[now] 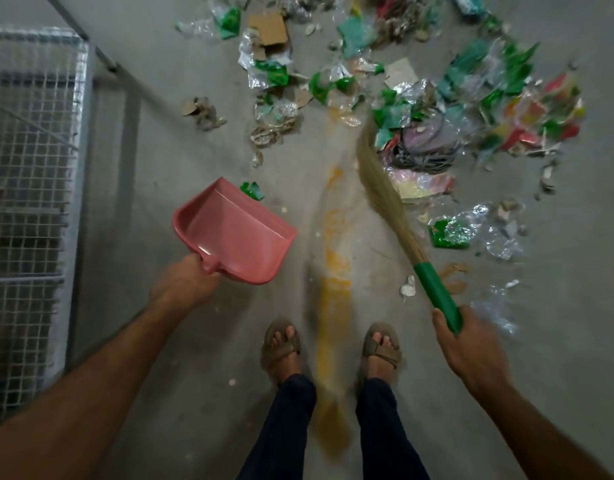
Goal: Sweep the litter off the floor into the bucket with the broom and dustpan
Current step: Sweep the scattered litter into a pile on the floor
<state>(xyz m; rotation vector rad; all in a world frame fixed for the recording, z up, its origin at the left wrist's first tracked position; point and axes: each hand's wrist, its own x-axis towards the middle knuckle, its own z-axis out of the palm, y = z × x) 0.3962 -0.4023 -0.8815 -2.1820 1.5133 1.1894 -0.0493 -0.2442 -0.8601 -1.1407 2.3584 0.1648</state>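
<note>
On the grey concrete floor (181, 161), a wide scatter of litter (419, 98): green wrappers, clear plastic, torn cardboard, coloured paper, spread across the upper right. In the left hand (186, 282), fingers curled round its short handle, a pink dustpan (232, 233), mouth pointing up and right, with one green scrap (253, 191) just past its edge. In the right hand (471, 344), clamped round the green handle, a broom (385, 188), its straw head slanting up and left to the near edge of the litter pile. Between pan and broom, a worn yellow stripe (333, 271) running down between two feet in brown sandals (281, 344). At far left, a wire mesh fence (32, 168) on a metal frame.
</note>
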